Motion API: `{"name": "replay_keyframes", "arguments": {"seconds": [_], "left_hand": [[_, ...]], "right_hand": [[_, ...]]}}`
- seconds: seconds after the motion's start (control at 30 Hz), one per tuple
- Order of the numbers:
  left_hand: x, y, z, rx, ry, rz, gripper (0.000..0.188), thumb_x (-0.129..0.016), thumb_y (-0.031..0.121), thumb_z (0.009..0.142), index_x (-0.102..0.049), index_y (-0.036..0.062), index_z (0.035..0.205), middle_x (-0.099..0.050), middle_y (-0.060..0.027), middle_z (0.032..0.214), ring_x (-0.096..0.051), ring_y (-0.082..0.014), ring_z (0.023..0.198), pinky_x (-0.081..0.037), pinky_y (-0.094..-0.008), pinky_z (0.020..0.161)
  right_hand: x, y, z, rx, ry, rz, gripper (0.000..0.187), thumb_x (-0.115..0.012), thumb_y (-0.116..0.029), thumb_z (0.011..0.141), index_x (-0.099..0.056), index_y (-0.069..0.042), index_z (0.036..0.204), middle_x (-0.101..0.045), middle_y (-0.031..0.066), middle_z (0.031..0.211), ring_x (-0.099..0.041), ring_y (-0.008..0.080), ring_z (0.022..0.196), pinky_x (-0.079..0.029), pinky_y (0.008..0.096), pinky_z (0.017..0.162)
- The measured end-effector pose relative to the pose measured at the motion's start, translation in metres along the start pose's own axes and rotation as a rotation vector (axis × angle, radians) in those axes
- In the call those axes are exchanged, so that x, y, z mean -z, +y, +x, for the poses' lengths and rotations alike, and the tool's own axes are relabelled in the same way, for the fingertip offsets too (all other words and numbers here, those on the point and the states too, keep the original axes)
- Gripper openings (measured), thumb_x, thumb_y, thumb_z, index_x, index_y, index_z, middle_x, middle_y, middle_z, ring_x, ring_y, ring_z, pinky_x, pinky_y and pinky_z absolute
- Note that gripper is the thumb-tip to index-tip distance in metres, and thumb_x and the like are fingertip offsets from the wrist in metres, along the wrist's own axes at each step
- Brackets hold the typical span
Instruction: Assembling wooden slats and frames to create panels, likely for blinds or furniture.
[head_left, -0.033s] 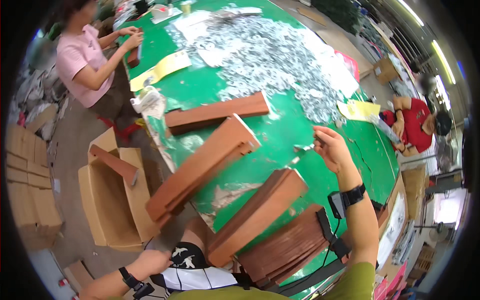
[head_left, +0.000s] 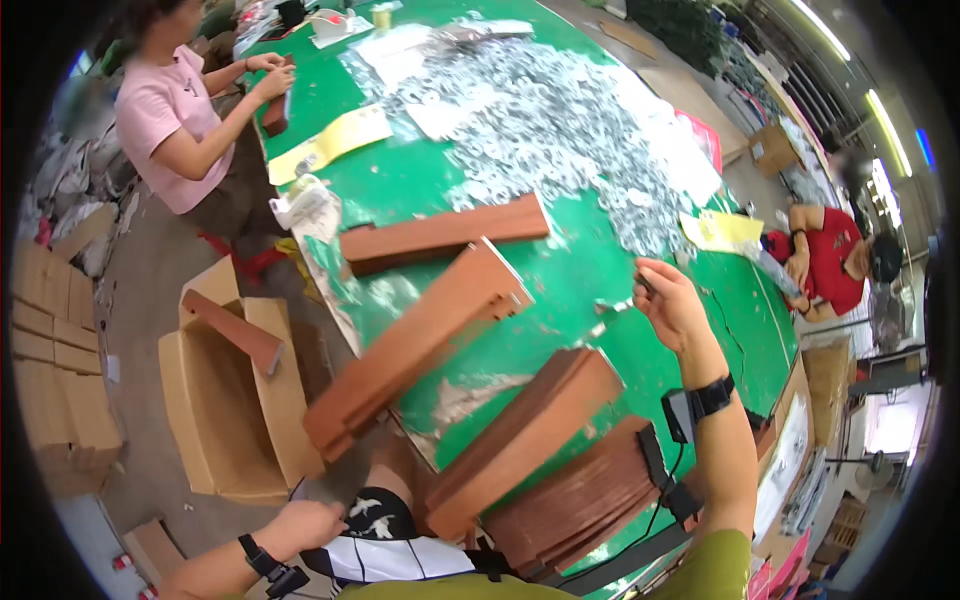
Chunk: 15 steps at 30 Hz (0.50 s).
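Observation:
My right hand (head_left: 668, 303) is raised over the green table (head_left: 700, 330), its fingers curled in a pinch. Whatever they hold is too small to make out. Just left of the fingertips shows a small shiny, pale strip (head_left: 612, 308), blurred. My left hand (head_left: 303, 527) rests low by my lap, fingers curled together; what is in them, if anything, is hidden. Between my hands lie stacks of reddish-brown boards: a long stack (head_left: 415, 345) set slantwise, a nearer stack (head_left: 530, 425), and a strapped bundle (head_left: 580, 500) at the front. Another stack (head_left: 445, 233) lies farther back.
A heap of small grey metal parts (head_left: 540, 110) covers the far table. An open carton (head_left: 225, 420) with a brown board (head_left: 235, 330) stands at left. A person in pink (head_left: 175, 130) handles a brown piece; one in red (head_left: 830, 260) is at right. Yellow sheets (head_left: 330, 145) lie about.
The view has shifted slightly, so the table and stacks appear a little farther right and lower. My right hand stays pinched over the table; my left has barely moved.

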<state>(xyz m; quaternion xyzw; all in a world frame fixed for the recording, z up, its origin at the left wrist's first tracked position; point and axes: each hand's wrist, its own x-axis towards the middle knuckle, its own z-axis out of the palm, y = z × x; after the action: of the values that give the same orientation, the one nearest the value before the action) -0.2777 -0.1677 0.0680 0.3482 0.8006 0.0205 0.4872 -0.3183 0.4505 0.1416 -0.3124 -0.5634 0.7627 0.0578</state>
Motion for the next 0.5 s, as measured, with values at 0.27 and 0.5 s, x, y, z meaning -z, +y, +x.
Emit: {"name": "replay_keyframes", "arguments": {"seconds": [0.27, 0.5], "left_hand": [[0.079, -0.122, 0.021, -0.035, 0.066, -0.175, 0.023, -0.059, 0.03, 0.092, -0.069, 0.0108, 0.102, -0.072, -0.0161, 0.082, -0.07, -0.0385, 0.078, -0.056, -0.0492, 0.071], [0.195, -0.149, 0.038, -0.025, 0.607, -0.407, 0.013, -0.066, 0.016, 0.089, -0.063, 0.0091, 0.099, -0.07, -0.0097, 0.087, -0.068, -0.0351, 0.078, -0.054, -0.0458, 0.067]], "right_hand": [[-0.078, -0.008, 0.053, -0.072, 0.073, 0.08, 0.021, -0.055, -0.012, 0.105, -0.06, -0.001, 0.121, -0.064, 0.0076, 0.102, -0.06, 0.0146, 0.08, -0.054, 0.0264, 0.072], [-0.133, -0.014, 0.056, -0.092, 0.033, 0.042, 0.024, -0.065, -0.007, 0.098, -0.062, 0.001, 0.121, -0.066, 0.0089, 0.109, -0.061, 0.0154, 0.088, -0.053, 0.029, 0.079]]}}
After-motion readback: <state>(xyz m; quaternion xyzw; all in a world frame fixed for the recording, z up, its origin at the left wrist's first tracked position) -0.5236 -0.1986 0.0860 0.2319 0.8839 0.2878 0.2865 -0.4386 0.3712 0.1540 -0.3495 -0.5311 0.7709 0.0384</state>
